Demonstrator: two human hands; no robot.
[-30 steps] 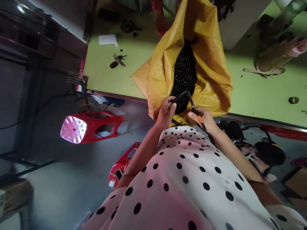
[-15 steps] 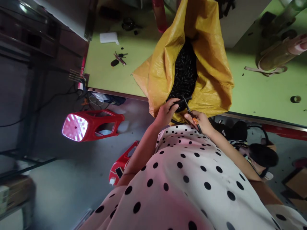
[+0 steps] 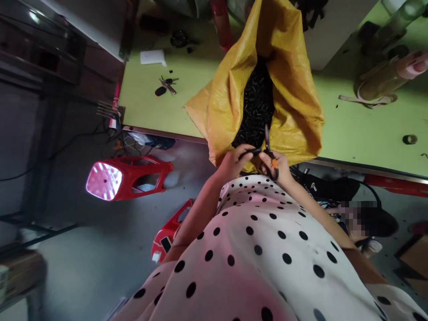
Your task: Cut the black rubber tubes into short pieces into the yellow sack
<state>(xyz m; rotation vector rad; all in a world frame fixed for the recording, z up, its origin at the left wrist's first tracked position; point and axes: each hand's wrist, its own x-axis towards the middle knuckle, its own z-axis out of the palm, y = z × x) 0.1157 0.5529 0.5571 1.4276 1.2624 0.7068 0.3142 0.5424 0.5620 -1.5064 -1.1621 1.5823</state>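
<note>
My left hand (image 3: pixel 235 161) is closed on a thin black ribbed piece (image 3: pixel 254 152), held over the near lip of a yellow woven sack (image 3: pixel 223 109). Scissors (image 3: pixel 274 166) with dark handles and an orange part are in my right hand (image 3: pixel 282 171), their blades pointing away from me. The right fingertips are close to the end of the black piece; whether they touch it I cannot tell. Inside the open sack lies a heap of small black pieces (image 3: pixel 257 104), just beyond both hands.
The sack stands on a green table (image 3: pixel 187 84). Keys (image 3: pixel 167 85), a white case (image 3: pixel 153 57) and other scissors (image 3: pixel 179 39) lie at left; a bottle (image 3: pixel 384 78) and a tape roll (image 3: pixel 409 139) at right. Red stools (image 3: pixel 147 177) stand on the floor. Another person (image 3: pixel 371 220) is at lower right.
The scissors have swung from crossing the black piece to pointing away beside it. My right hand has come nearer to my left, and the black piece now sits closer to me.
</note>
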